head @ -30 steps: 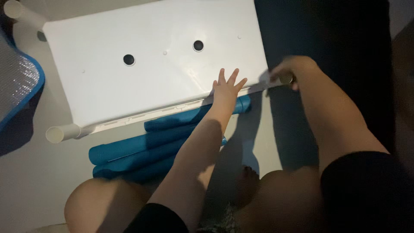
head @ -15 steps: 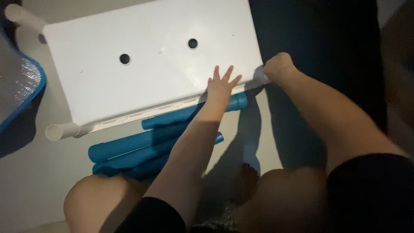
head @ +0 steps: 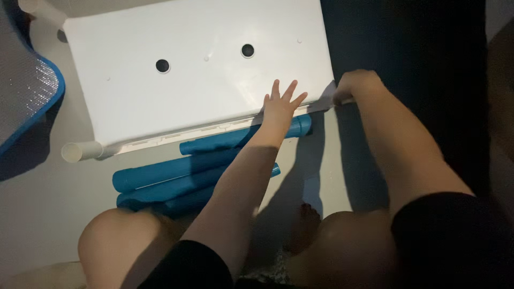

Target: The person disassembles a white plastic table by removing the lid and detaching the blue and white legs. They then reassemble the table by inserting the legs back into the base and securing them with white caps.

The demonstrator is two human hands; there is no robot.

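**Dim floor, dark right side**

A pale, smooth floor [head: 37, 214] fills the lower left of the frame, crossed by soft shadows. At the left edge lies a silvery quilted mat with a blue border [head: 27, 91]. A broad dark surface [head: 407, 43] fills the upper right. The light is low and cool.

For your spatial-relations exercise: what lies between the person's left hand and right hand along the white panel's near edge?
In the head view, only a bare stretch of the white panel near its corner separates the left hand from the right hand.
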